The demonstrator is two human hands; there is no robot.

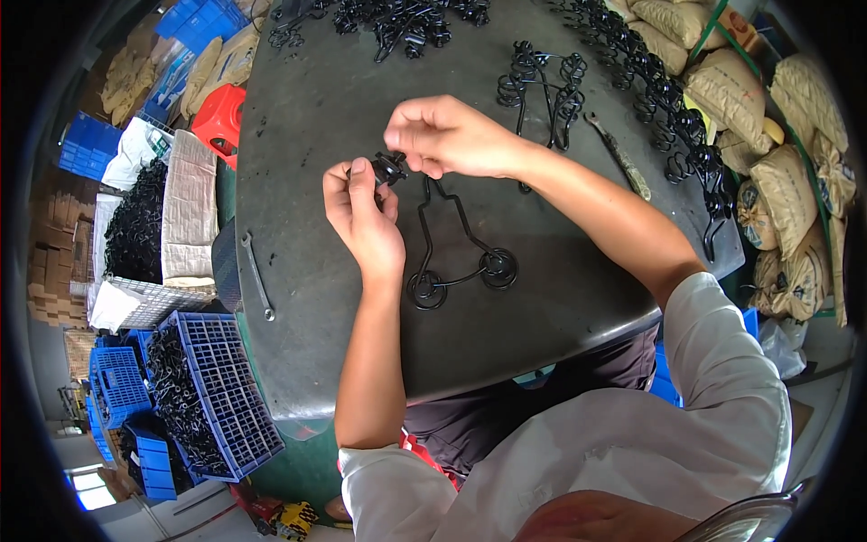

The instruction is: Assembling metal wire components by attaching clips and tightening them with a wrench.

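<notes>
A black bent-wire frame [456,244] with two coiled loops at its near end lies on the dark metal table [560,307]. At the frame's far end sits a small black clip [390,167]. My left hand [361,217] pinches that clip from the left between thumb and fingers. My right hand [447,137] grips the same clip from above and the right. Both hands hover just over the table's middle.
More black wire frames lie at the far side [542,86] and in a row along the right edge [673,108]. A spanner [256,275] rests at the left edge, another tool [621,155] to the right. Blue crates of black parts [212,388] stand left; filled sacks [795,181] right.
</notes>
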